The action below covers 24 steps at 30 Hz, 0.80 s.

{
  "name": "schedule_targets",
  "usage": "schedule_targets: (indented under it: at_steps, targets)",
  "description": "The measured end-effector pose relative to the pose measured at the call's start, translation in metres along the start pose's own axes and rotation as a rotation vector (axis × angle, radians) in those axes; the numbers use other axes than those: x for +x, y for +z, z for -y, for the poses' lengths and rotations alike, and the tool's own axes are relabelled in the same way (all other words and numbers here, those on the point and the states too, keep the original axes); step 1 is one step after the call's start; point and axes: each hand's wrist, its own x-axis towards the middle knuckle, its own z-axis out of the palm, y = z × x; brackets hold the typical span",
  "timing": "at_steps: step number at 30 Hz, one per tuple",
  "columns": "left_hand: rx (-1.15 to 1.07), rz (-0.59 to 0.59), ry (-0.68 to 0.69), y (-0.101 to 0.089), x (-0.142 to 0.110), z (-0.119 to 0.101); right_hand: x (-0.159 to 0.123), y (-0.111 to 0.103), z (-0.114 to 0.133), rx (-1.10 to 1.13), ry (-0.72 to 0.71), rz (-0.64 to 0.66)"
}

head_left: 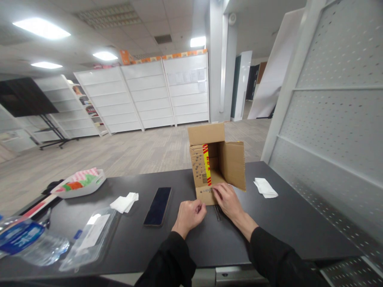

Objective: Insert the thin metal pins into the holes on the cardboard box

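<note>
Near the counter's point(293, 223) far edge, the open cardboard box point(198, 165) could skid backward if the right hand point(226, 198), its grip unclear, pushes hard on the lower flap point(204, 196), the left hand point(190, 215) being curled closed and not bracing it.

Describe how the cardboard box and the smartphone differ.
Pose: the cardboard box stands up from the table, while the smartphone lies flat.
Look: the box is brown with yellow-and-red tape; the smartphone shows a dark, blank screen.
Size: the box is far bulkier than the slim smartphone.
Contact: the right hand is at the box's front flap; neither hand touches the smartphone.
Shared: both rest on the table.
</note>
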Motion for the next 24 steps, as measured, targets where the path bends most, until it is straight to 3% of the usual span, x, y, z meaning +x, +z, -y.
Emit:
schedule_targets:
  at_steps: [15,24]
  targets:
    - [0.006,-0.006,0.003,0.0012,-0.0002,0.001,-0.0044,0.0046,-0.0054,-0.002,0.028,-0.079]
    - [0.014,0.002,0.002,0.0002,0.0005,0.0003,-0.0047,0.004,-0.0041,-0.011,0.045,-0.025]
